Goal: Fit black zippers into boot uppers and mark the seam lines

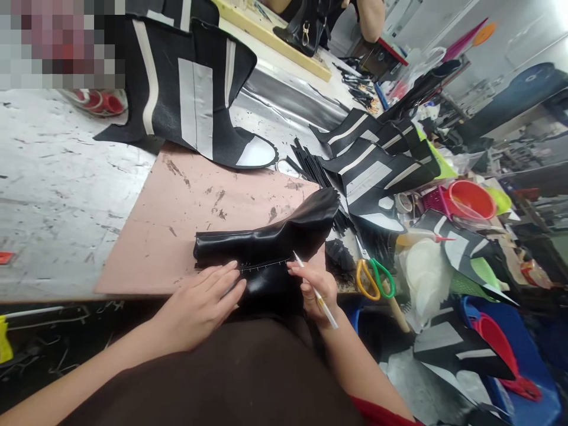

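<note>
A black leather boot upper (266,239) lies across the front edge of the table, its lower part hanging towards my lap. A row of short white marks runs along its seam. My left hand (204,305) rests flat on the leather, fingers stretched out at the left end of the marks. In my right hand (317,290) a slim white marking pen (326,310) is pinched between thumb and fingers, its tip pointing up and left, close to the right end of the marked line. Under the upper is a pink board (177,207) with dark scuffs.
Flat black boot pieces with white strips (195,106) lie at the back left, more boot pieces (373,177) to the right. Scissors (375,278) with yellow and green handles sit at the table's right edge. A red basket (470,198) stands further right. Across the table, another person's arm (371,18) shows near a black boot (306,26).
</note>
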Available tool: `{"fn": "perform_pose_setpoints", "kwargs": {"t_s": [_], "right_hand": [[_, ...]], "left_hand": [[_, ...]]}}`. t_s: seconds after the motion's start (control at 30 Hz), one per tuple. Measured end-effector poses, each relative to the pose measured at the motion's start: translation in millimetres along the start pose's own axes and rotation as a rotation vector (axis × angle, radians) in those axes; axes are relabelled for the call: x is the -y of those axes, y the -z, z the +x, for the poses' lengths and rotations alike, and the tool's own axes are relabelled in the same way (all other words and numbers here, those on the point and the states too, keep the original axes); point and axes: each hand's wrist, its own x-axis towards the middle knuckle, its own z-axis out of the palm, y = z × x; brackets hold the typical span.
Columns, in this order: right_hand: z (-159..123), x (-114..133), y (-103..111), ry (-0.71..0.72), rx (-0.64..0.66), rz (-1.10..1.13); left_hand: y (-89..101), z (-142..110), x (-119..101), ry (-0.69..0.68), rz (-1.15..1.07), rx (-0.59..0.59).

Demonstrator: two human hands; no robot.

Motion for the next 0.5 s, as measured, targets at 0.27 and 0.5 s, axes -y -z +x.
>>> {"fn": "perform_pose_setpoints", "kwargs": {"t_s": [0.27,0.5], "right_hand": [[13,9,3,0.076,0.083,-0.100],[15,8,-1,0.105,0.157,-0.134]], "left_hand": [[-0.1,-1,-2,0.031,-0.011,0.000],[0.4,-2,-4,0.057,-0.016,0.000]]}}
